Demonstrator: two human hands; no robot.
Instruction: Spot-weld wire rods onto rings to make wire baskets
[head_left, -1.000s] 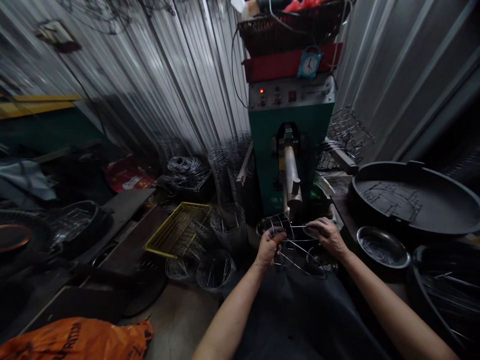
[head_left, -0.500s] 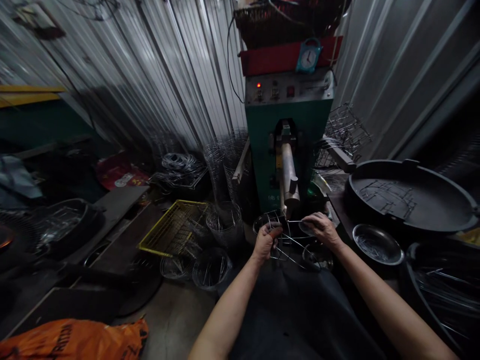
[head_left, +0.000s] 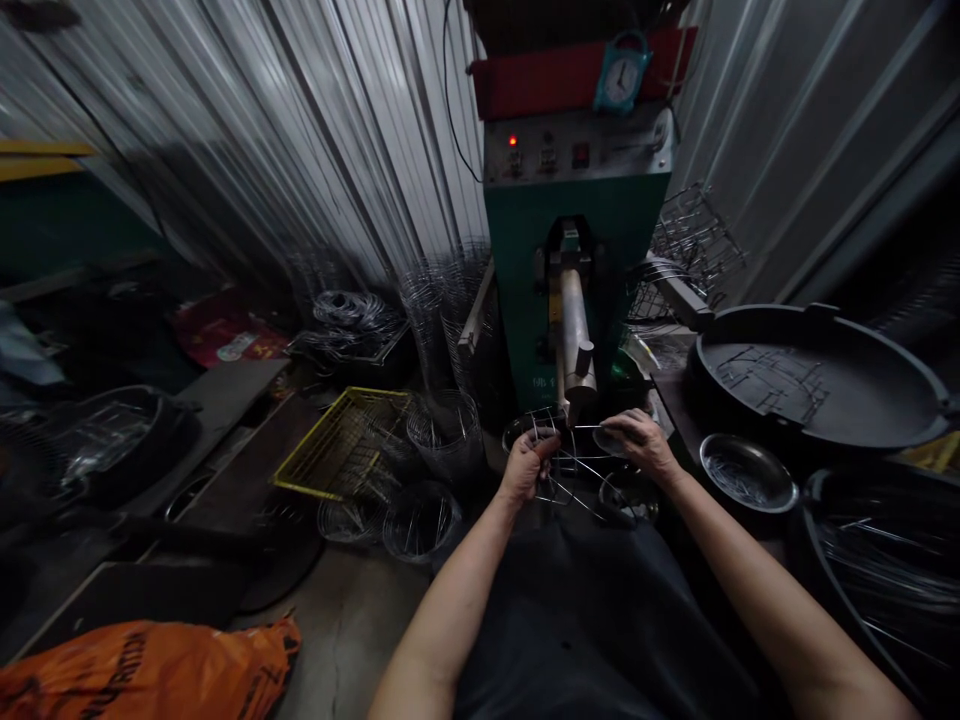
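My left hand (head_left: 527,464) is closed round the side of a wire frame (head_left: 576,487), with thumb and fingers pinching its wires. My right hand (head_left: 641,445) pinches the end of a thin metal wire (head_left: 587,427) that runs left to the frame. Whether this wire is joined to the frame I cannot tell. Both hands are just below the tip of the metal arm (head_left: 576,345) of a green spot welder (head_left: 516,270). The wire meets the frame by this tip. Shadow hides the lower electrode and part of the frame.
At right are a large round black pan (head_left: 892,400), a metal bowl (head_left: 750,475) of small wire pieces and a dark tub (head_left: 889,585) of wires. Left are a yellow wire basket (head_left: 300,482), wire mesh cylinders (head_left: 444,425) and an orange sack (head_left: 157,670).
The view has tilted slightly down, so the machine and pans appear higher. Both hands keep their hold on the frame and wire, with little change beside the welder tip.
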